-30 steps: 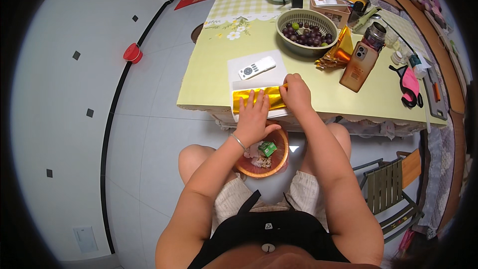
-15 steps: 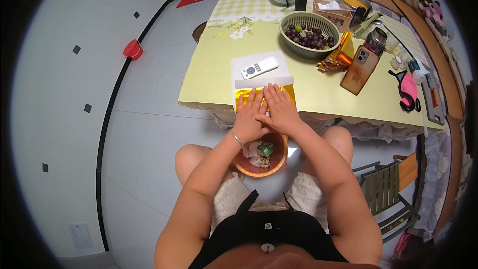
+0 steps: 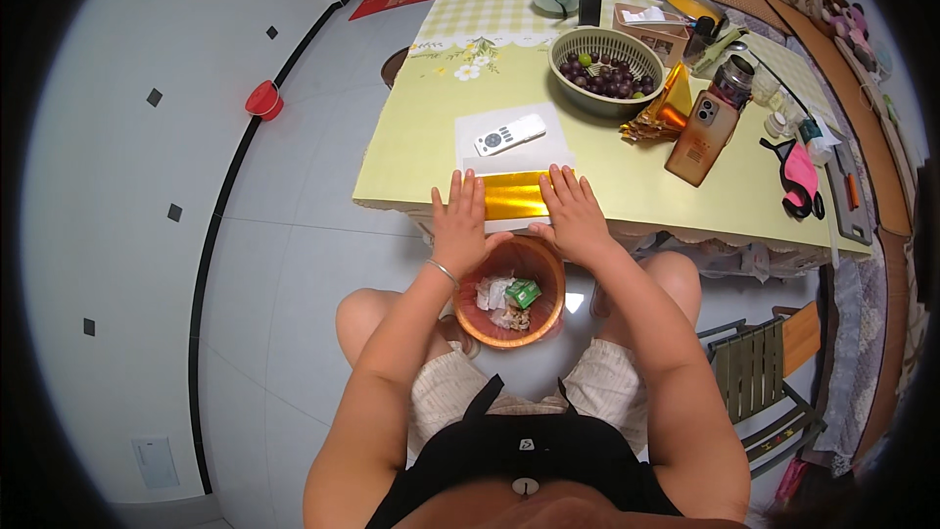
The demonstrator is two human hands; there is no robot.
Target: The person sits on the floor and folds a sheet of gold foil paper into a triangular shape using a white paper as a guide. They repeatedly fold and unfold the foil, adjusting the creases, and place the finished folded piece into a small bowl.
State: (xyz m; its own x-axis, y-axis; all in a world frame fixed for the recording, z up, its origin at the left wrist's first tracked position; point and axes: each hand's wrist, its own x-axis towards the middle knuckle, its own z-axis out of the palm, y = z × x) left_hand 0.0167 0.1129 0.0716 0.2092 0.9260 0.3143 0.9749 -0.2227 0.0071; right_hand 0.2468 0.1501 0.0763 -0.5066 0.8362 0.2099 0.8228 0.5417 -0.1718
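The left hand (image 3: pixel 462 228) and right hand (image 3: pixel 574 216) lie flat, fingers spread out, one on each end of the shiny gold paper (image 3: pixel 514 198). The paper is between them. The remote (image 3: pixel 509 135) lies just past the hands. The bin (image 3: pixel 508 342) is below them. The phone (image 3: pixel 702 139) is off to the right hand's right.

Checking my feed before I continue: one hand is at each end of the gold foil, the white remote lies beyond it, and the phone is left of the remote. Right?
Not quite: the phone is right of the remote, as the head view shows. The rest stands: left hand and right hand at the foil's ends, white remote beyond it.
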